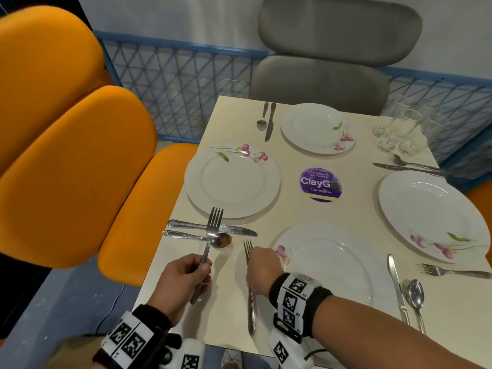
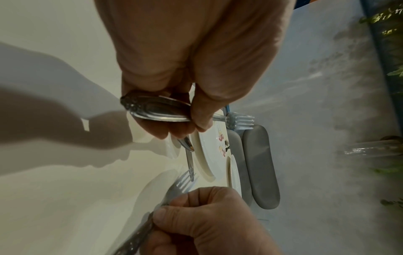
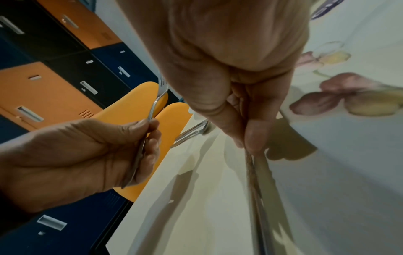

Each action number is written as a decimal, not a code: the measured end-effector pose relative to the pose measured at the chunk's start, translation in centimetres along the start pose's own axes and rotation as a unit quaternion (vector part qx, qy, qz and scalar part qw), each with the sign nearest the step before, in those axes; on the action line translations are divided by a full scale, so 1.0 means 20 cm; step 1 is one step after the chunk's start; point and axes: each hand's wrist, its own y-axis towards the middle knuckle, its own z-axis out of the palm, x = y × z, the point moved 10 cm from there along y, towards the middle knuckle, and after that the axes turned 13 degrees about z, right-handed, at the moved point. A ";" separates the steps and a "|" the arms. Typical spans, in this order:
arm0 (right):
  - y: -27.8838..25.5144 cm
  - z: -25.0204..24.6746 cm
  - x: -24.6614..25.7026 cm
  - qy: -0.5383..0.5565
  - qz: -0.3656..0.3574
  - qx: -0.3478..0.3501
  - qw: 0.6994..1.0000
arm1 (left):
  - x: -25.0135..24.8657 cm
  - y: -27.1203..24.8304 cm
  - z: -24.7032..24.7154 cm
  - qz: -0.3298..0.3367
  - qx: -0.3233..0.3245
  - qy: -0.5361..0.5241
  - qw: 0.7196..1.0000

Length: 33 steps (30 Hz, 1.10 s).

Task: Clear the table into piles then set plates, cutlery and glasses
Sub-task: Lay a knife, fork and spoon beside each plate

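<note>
Both hands pinch forks: my right hand (image 1: pixel 259 270) lays its fork (image 1: pixel 250 304) flat beside the near plate (image 1: pixel 346 275). My left hand (image 1: pixel 183 280) holds the second fork (image 1: pixel 210 243) raised; I'd lower that above its grip, parallel to the knife (image 1: pixel 213 228), without knocking the spoon (image 1: pixel 197 237).

Open bench (image 1: pixel 287 209) surface lies around the purple sticker (image 1: pixel 320 184), between four plates. Glasses (image 1: pixel 399 131) obstruct the far right corner; knife (image 1: pixel 213 228) and spoon (image 1: pixel 197 237) obstruct the left edge.
</note>
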 end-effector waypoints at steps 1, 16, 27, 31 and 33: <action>0.00 0.00 0.00 -0.004 0.000 -0.001 1.000 | 0.00 0.00 0.00 0.000 0.000 0.000 1.000; -0.02 0.07 0.07 -0.039 -0.036 0.032 0.998 | 0.02 0.00 -0.02 0.010 0.001 -0.009 1.000; -0.02 0.09 0.10 -0.076 -0.063 0.014 0.995 | 0.02 0.01 -0.02 0.006 0.007 -0.003 1.000; -0.01 0.09 0.11 -0.073 -0.068 0.005 0.995 | 0.02 0.02 -0.01 0.008 0.009 -0.001 1.000; -0.01 0.09 0.11 -0.075 -0.073 0.005 0.994 | 0.02 0.03 -0.01 0.009 0.007 -0.002 1.000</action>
